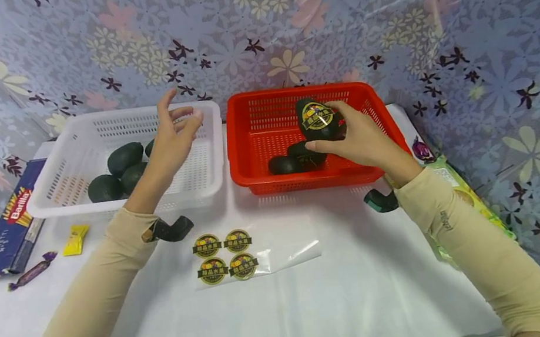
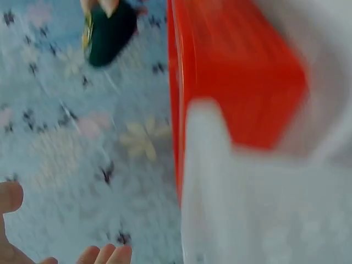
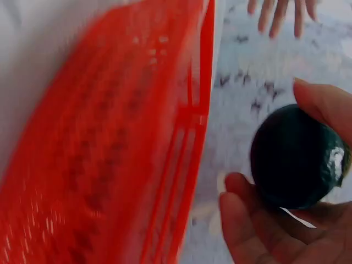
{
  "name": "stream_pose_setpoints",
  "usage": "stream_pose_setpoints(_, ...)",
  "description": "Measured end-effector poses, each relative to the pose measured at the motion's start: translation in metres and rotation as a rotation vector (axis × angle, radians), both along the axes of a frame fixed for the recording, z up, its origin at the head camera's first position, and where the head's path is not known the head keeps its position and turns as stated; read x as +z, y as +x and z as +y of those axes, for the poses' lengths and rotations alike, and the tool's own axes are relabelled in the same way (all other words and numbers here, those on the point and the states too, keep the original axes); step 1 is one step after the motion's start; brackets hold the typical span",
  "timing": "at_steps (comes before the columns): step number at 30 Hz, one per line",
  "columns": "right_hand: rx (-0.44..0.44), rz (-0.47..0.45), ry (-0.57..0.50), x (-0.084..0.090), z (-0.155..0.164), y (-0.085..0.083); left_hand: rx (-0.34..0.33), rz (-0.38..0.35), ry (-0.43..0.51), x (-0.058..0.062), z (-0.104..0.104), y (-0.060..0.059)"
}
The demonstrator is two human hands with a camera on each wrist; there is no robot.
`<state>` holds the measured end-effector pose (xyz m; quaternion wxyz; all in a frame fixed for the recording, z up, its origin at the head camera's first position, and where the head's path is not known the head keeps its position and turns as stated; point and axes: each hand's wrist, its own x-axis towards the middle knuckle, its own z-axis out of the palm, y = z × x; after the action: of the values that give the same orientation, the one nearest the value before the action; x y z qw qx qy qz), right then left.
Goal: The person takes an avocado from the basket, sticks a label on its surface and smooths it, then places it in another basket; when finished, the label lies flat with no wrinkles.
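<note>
My right hand (image 1: 358,138) holds a dark green avocado (image 1: 314,131) over the red basket (image 1: 384,113); a round black and gold sticker (image 1: 317,116) is on its skin. In the right wrist view, thumb and fingers curl round the avocado (image 3: 294,157). Below it, a couple of dark avocados (image 1: 284,164) lie in the red basket. My left hand (image 1: 171,143) is raised over the white basket (image 1: 203,188), its fingers loosely bent with nothing between them. Several avocados (image 1: 126,158) lie in the white basket, one partly hidden behind that hand.
A clear sheet (image 1: 283,249) with several round stickers (image 1: 226,256) lies in front of the baskets. At left are a blue spaghetti box (image 1: 6,242), a yellow wrapped candy (image 1: 76,240) and a purple one (image 1: 33,271). A green-yellow packet (image 1: 467,195) lies beside my right forearm.
</note>
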<state>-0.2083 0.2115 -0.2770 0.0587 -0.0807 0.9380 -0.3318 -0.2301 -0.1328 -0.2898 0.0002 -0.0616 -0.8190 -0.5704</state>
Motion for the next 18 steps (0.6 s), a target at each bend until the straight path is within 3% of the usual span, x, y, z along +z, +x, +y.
stream_pose_setpoints(8, 0.055, -0.070, 0.204, 0.008, 0.032, -0.029, 0.080, -0.040, -0.196, 0.008, -0.038, -0.037)
stream_pose_setpoints(14, 0.123, -0.152, 0.361, 0.005, 0.039, -0.036, 0.097, -0.138, -0.294, 0.013, -0.064, -0.060)
stream_pose_setpoints(18, 0.158, -0.171, 0.436, 0.003, 0.040, -0.037, 0.103, -0.126, -0.385, 0.015, -0.076, -0.076)
